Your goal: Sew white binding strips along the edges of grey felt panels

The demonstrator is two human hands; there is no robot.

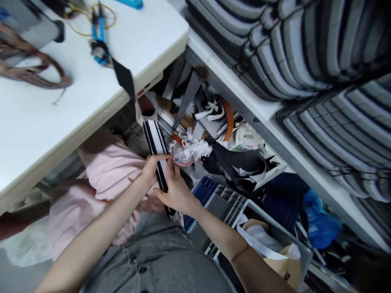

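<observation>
A long black strip with a white band (pixel 157 140) runs from below the table edge down to my lap. My left hand (pixel 152 167) is closed on its left side, with the fingers reaching over the white band. On the right side my right hand (pixel 177 189) grips the same strip, thumb toward the lap, and its fingertips meet those of my left hand. A dark flat band (pixel 124 77) hangs over the table edge above the strip's upper end.
Blue-handled cutters (pixel 99 36) and a brown looped strap (pixel 33 69) lie on the white table (pixel 76 106). White scraps (pixel 198 147) are heaped below. Stacked grey and black strips (pixel 284 53) fill the right. A grey crate (pixel 305 260) stands lower right.
</observation>
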